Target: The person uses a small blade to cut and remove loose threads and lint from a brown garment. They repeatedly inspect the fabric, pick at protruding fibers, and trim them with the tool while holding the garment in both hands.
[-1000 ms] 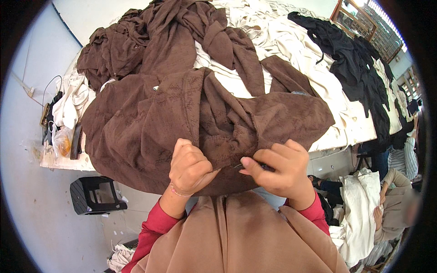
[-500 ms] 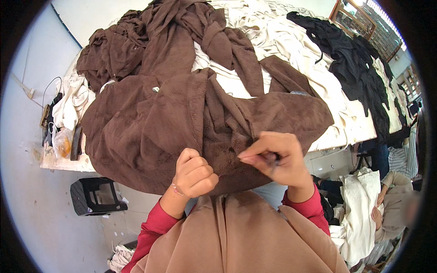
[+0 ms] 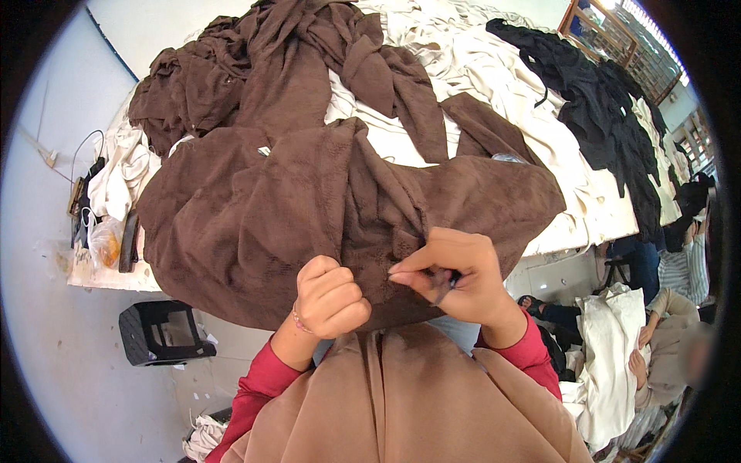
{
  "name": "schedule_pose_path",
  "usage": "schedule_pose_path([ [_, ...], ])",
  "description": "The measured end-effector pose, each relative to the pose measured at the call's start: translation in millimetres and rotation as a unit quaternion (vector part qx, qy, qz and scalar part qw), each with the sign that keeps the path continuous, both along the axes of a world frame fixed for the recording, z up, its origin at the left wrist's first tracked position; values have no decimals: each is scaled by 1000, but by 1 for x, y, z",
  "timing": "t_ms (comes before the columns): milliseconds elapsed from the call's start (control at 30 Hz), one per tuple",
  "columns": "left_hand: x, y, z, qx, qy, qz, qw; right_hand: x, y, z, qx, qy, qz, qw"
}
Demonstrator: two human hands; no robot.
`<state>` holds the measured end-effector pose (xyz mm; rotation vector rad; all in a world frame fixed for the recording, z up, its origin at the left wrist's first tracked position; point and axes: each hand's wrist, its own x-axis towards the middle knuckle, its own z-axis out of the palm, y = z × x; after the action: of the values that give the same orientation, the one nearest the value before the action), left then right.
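A brown fleecy garment (image 3: 247,208) is spread over the near edge of the table and hangs toward me. My left hand (image 3: 332,299) is closed in a fist in front of its lower part; what the fingers hold, if anything, is hidden. To the right, my right hand (image 3: 455,278) has thumb and forefinger pinched together just above the fabric. A small dark object (image 3: 454,278), partly covered, is tucked inside its curled fingers; its kind cannot be made out. Any thread between the two hands is too fine to see.
Beyond lie a heap of brown cloth (image 3: 285,69), cream cloth (image 3: 471,77) and black garments (image 3: 594,108) on the table (image 3: 108,276). A black stool-like frame (image 3: 162,332) stands on the floor at left. At right, a seated person handles cream fabric (image 3: 610,363).
My right hand has moved slightly left and down, bringing its pinched fingertips closer to my left fist. The left hand stays nearly in place. The brown garment has barely shifted.
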<state>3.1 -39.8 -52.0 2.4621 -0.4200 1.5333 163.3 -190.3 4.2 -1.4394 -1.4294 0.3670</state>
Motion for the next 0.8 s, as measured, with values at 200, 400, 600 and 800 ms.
schedule_pose_path([
  [200,1,3,-2,-3,-9,3,1000,19,-19,-1,133,212,90,964],
  [400,0,2,-4,-1,-10,1,1000,22,-16,10,103,121,143,977],
  [600,-1,2,-3,10,-1,-6,1000,11,-9,-7,55,3,9,998],
  [800,-6,4,-5,14,14,13,1000,52,-9,-7,289,243,455,807],
])
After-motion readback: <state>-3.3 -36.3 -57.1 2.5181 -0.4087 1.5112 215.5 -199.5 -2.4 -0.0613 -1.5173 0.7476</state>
